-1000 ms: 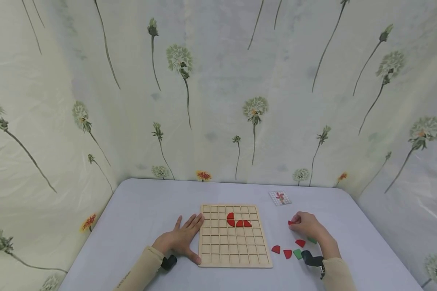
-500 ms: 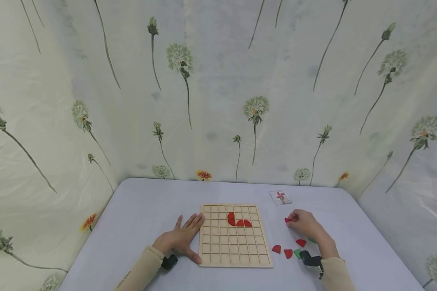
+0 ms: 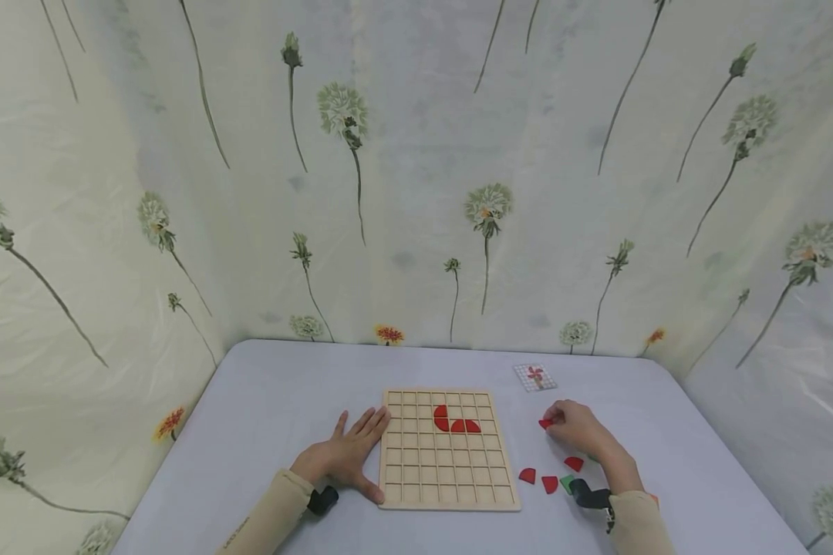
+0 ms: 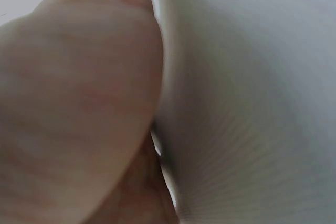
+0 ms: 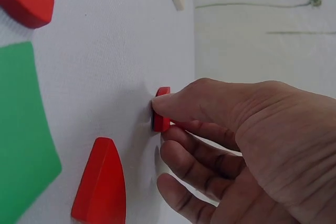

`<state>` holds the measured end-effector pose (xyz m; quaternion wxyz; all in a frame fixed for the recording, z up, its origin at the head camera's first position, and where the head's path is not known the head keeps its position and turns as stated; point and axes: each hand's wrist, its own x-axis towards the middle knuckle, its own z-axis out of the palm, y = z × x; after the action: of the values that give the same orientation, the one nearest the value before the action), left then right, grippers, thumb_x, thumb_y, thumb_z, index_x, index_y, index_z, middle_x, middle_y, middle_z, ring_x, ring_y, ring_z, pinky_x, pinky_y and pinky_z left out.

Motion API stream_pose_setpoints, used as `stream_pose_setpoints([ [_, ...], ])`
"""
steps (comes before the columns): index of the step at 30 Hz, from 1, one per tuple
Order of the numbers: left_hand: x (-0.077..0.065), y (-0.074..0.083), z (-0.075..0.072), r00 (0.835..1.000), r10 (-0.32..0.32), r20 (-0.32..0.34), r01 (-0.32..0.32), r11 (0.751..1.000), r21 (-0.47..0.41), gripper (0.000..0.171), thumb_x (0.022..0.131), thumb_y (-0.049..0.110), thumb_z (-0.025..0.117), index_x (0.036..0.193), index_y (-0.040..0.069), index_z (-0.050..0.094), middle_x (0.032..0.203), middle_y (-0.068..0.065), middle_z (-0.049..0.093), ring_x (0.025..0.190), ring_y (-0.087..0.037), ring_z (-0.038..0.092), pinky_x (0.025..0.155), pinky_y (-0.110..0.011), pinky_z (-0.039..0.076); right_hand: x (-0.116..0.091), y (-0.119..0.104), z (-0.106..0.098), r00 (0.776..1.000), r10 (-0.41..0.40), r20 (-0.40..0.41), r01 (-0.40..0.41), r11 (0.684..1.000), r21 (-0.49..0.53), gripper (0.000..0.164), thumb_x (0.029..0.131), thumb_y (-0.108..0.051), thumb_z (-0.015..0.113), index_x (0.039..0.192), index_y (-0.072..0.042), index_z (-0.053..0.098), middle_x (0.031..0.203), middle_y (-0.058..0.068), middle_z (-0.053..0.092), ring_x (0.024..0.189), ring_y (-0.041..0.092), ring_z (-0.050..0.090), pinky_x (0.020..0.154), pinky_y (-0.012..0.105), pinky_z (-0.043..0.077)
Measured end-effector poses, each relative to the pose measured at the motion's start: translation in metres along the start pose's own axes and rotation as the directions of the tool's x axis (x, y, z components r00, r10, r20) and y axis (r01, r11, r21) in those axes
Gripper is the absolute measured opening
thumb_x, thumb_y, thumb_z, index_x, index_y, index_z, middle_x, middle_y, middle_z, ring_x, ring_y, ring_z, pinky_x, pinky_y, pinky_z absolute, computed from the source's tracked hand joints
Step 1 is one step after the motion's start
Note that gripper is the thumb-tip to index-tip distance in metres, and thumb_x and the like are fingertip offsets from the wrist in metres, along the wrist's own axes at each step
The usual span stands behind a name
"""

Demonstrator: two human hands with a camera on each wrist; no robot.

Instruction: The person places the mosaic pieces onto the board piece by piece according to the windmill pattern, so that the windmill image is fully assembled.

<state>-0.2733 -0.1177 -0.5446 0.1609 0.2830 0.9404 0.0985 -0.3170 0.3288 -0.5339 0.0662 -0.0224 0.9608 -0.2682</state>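
My left hand (image 3: pixel 347 456) lies flat with spread fingers, its fingertips and thumb touching the left edge of a square wooden grid board (image 3: pixel 451 493). Three red quarter-circle pieces, one of them (image 3: pixel 472 426), sit in cells in the board's upper part. To the right of the board, my right hand (image 3: pixel 578 428) pinches another red quarter-circle piece (image 5: pixel 161 116) between thumb and fingers, close to the tabletop. The left wrist view holds mostly blurred skin and white surface.
Loose red pieces (image 3: pixel 527 475) and a green piece (image 3: pixel 567 483) lie near my right wrist. A patterned card with a red pinwheel figure (image 3: pixel 535 377) lies at the back right. Beyond the white table (image 3: pixel 305 370) hangs a flower-print curtain (image 3: pixel 403 193).
My right hand has shifted slightly left toward the board with the red piece pinched in it. The left hand and the board have stayed in place.
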Motion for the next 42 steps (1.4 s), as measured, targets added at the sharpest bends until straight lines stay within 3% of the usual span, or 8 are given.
stream_pose_setpoints([
  [11, 0.001, -0.001, 0.002, 1.000, -0.001, -0.001, 0.001, 1.000, 0.011, 0.135, 0.061, 0.076, 0.070, 0.156, 0.012, 0.000, 0.164, -0.004, -0.005, 0.151, -0.027, -0.004, 0.116, -0.062, -0.004, 0.000, -0.012, 0.003, 1.000, -0.019, -0.024, 0.019, 1.000, 0.004, 0.019, 0.085, -0.012, 0.070, 0.100, -0.002, 0.063, 0.088, 0.006, 0.062, 0.079, 0.019, 0.053, 0.070, 0.031, 0.051],
  [17, 0.001, -0.001, 0.002, 1.000, -0.002, 0.002, 0.002, 1.000, -0.002, 0.134, 0.061, 0.076, 0.070, 0.156, 0.013, 0.000, 0.164, -0.003, -0.005, 0.151, -0.026, -0.005, 0.116, -0.061, -0.005, -0.001, -0.036, 0.013, 0.997, -0.068, -0.046, 0.068, 0.998, 0.002, 0.017, 0.084, -0.013, 0.072, 0.095, -0.003, 0.063, 0.082, 0.004, 0.061, 0.074, 0.017, 0.053, 0.066, 0.028, 0.048],
  [27, 0.001, -0.001, 0.001, 1.000, -0.004, 0.000, 0.004, 1.000, 0.007, 0.133, 0.062, 0.075, 0.070, 0.156, 0.012, 0.001, 0.164, -0.004, -0.005, 0.151, -0.026, -0.005, 0.116, -0.062, -0.005, -0.003, -0.084, 0.036, 0.988, -0.152, 0.000, 0.152, 0.988, 0.031, 0.014, 0.084, -0.016, 0.074, 0.091, -0.007, 0.065, 0.081, 0.001, 0.061, 0.071, 0.013, 0.053, 0.061, 0.027, 0.046],
  [42, 0.001, -0.003, 0.001, 1.000, 0.012, -0.006, -0.012, 1.000, 0.001, 0.134, 0.062, 0.075, 0.071, 0.156, 0.011, 0.000, 0.164, -0.005, -0.005, 0.151, -0.028, -0.005, 0.115, -0.063, -0.005, -0.002, -0.134, 0.070, 0.933, -0.360, 0.021, 0.360, 0.933, -0.013, 0.015, 0.084, -0.016, 0.075, 0.091, -0.006, 0.067, 0.081, -0.001, 0.061, 0.069, 0.011, 0.049, 0.061, 0.025, 0.043],
])
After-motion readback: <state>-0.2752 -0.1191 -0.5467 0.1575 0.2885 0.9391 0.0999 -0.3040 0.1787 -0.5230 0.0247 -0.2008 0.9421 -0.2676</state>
